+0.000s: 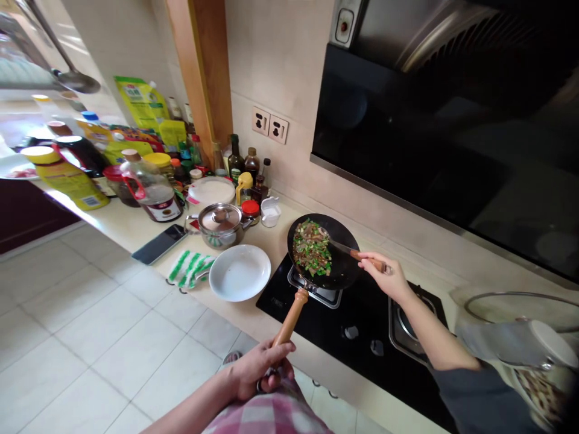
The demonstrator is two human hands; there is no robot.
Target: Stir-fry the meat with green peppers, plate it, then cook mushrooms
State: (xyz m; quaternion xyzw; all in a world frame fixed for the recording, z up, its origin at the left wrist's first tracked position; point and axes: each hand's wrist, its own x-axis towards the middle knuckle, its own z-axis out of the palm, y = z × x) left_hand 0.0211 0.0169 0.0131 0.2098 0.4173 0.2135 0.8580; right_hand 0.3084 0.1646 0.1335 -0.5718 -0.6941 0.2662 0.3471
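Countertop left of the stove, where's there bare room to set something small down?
A small bare patch of countertop lies between the white plate, the white container and the frying pan, and runs on between plate and stove. It's crowded around the lidded pot: bottles and jars stand close behind, a phone and striped cloth lie by the front edge.

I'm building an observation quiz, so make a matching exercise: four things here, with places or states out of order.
1. round black frying pan with wooden handle
2. metal utensil with brown wooden handle
3. green-and-white striped cloth
4. shiny round metal pot

A. with lid on
B. in the right hand
C. between flat dark phone and shallow white dish
D. its handle in the left hand

Pairs: 1-D, 2-B, 3-C, 4-A
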